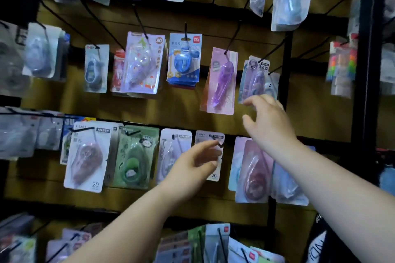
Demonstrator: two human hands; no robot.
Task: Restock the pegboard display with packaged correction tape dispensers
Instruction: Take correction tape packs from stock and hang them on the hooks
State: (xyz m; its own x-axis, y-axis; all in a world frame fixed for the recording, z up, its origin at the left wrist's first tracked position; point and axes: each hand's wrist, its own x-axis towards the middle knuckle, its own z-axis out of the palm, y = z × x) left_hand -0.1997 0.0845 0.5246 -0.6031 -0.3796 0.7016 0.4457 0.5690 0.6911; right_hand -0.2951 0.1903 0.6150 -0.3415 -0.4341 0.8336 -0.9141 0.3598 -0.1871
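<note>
At pegboard display (181, 111), left hand (195, 163), right hand (268, 123), fingers relaxed

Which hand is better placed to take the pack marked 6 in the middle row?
The right hand: its open fingers reach just under the pack marked 6. The left hand is lower, in front of a white pack on the row below.

2 hands (192, 166) (268, 123), 1 pegboard (181, 112) — pkgs (221, 83): dozens, blurry.

Packages (141, 64) hang from hooks (185, 29) in rows before the pegboard (181, 111) (left hand (196, 163) lower, right hand (268, 120) higher).
</note>
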